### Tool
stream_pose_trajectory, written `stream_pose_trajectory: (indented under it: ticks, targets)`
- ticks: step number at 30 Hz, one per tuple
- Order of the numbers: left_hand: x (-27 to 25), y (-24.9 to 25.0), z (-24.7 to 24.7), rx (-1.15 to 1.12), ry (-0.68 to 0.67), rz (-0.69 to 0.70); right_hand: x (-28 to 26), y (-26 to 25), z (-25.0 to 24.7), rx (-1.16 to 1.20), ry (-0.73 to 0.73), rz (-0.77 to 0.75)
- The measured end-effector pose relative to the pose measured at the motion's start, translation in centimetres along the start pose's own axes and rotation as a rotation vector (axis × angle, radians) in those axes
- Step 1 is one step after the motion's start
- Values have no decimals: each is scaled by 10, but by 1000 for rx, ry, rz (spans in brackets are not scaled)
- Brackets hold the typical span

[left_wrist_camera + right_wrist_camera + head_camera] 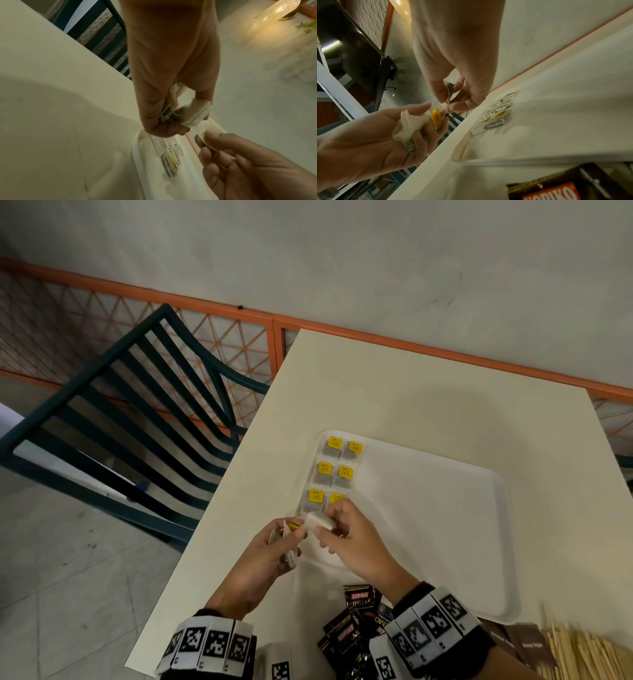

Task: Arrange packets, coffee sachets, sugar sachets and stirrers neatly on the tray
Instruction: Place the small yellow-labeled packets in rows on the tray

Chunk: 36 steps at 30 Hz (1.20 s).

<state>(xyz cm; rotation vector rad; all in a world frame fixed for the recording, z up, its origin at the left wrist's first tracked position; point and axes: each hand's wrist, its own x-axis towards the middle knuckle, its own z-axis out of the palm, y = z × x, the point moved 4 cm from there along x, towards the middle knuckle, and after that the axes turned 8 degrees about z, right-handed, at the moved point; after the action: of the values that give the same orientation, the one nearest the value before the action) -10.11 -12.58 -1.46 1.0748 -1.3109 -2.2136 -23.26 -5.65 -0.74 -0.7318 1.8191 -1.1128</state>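
Pinching one tea bag (319,521), right hand (356,546) fingers (325,533) enclose it.

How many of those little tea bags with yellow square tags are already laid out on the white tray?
6, in two columns of three at the white plastic tray's left end: far pair, middle pair, near pair. More are in both hands, uncountable.

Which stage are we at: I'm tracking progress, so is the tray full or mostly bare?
Mostly bare. The tray holds only six tea bags in two columns at its left end; the rest shows bare white surface.
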Motion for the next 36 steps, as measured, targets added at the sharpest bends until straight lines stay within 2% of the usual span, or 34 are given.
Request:
stream_pose_trajectory:
  ticks: [5, 8, 11, 15, 18, 22, 25, 28, 32, 36]
  targets:
    - [-3, -4, -5, 13, 72, -41, -3, -1, -5, -4, 55, -33]
    - [-9, 1, 0, -2, 39, -7, -8, -2, -2, -7, -23, -43]
    - [-12, 6, 2, 89, -15, 47, -12, -5, 1, -83, -156, -23]
    - [-11, 6, -5, 164, -15, 15, -14, -6, -1, -101, -221, 31]
    - [-11, 5, -9, 108, -24, 14, -15, -8, -5, 1, -224, 56]
    - [-15, 4, -11, 7, -39, 55, -14, -10, -10, -152, -106, -46]
    - [-18, 3, -12, -112, 2, 39, -16, -11, -11, -114, -55, -102]
    - [-17, -1, -15, 6, 55, -8, -17, -11, -9, -86, -46, -126]
    - [-17, -6, -6, 74, -41, -56, -18, -11, -4, -103, -43, -176]
    - [-16, -10, -5, 94, -43, -45, -14, 2, 1, -72, -98, -98]
